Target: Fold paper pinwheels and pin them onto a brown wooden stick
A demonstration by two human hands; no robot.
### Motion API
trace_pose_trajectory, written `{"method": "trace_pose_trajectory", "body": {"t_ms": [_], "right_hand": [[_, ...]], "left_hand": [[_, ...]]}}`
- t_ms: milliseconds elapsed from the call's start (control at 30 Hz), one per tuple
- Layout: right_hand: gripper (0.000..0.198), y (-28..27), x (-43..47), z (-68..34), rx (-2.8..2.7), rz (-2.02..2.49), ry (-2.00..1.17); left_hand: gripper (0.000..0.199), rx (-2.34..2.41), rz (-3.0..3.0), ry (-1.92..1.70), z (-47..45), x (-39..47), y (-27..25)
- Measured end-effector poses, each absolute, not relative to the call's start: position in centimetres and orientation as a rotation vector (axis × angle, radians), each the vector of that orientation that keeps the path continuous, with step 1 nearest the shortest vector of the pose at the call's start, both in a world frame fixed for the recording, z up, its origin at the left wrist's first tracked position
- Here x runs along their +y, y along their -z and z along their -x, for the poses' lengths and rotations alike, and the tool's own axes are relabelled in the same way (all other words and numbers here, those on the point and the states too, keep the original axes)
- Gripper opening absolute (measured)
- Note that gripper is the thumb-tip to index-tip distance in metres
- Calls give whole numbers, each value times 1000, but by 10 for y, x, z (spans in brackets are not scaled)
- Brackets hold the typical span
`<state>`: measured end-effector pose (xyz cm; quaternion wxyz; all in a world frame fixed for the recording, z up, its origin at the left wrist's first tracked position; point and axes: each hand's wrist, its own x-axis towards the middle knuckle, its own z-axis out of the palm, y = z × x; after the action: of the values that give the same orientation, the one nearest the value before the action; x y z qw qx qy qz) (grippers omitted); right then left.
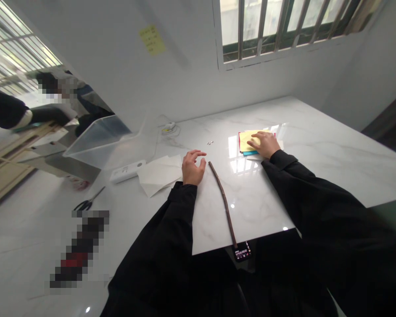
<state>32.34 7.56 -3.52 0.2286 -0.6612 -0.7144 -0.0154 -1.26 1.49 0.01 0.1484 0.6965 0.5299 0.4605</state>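
Observation:
My right hand (265, 144) rests on a stack of coloured paper (247, 140), its fingers spread over the yellow top sheet. Red and blue edges show beneath that sheet. With fingers curved and apart, my left hand (193, 168) holds nothing and is close to the upper end of a thin brown stick (225, 201). The stick lies lengthwise on the white marbled table (257, 193), its lower end at the front edge. White paper sheets (161, 172) lie just left of my left hand. A few tiny pieces (210, 142) sit beyond it on the tabletop.
A white power strip (128, 171) and black scissors (89, 200) lie to the left. Behind them stands a clear plastic bin (97, 136). A cable (167, 127) is by the wall. A lit phone (242, 252) shows below the front edge. Other people are at the far left.

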Motion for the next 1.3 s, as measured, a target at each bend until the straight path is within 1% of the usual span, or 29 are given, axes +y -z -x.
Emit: {"method": "trace_pose_trajectory", "body": {"t_ms": [100,167,267,333,433,567,633,733,833,900,967,1067,1133,1300], "right_hand": [[58,31,74,-327,-1825,1802,70],[67,29,72,-327,-1858,1754,57],[88,28,69,-324,-2065,1639,-68],[92,28,68,-321,-2167,1582,-185],[82,26,67,-319,-2167,1572,-277],[62,23,64,-317,-2107,1586,-296],[57,21,63,-316,-2073,1595,-307],[60,21,62,-313,-2078,1632,-275],[74,20,62,-310,-2120,1676,-194],[74,18,61,-306,-2115,1711,-162],[66,16,60,-303,-2107,1731,-145],[43,13,58,-298,-2099,1741,-134],[33,12,57,-297,-2068,1763,-133],[29,13,59,-304,-2026,1796,-182]], "left_hand": [[19,1520,-2001,-1337,13,15,0],[19,1516,-2008,-1341,13,15,0],[18,1511,-2016,-1341,13,15,1],[18,1511,-2016,-1336,13,15,1],[18,1509,-2013,-1336,12,14,0],[18,1503,-2012,-1336,11,14,-1],[18,1506,-2019,-1331,11,14,0],[19,1520,-2038,-1318,11,15,1],[19,1524,-2047,-1319,12,16,3],[19,1517,-2047,-1329,12,16,3],[19,1511,-2046,-1336,12,17,4],[19,1507,-2046,-1340,13,17,4],[19,1502,-2046,-1346,13,17,4],[19,1497,-2036,-1349,12,17,3]]}}
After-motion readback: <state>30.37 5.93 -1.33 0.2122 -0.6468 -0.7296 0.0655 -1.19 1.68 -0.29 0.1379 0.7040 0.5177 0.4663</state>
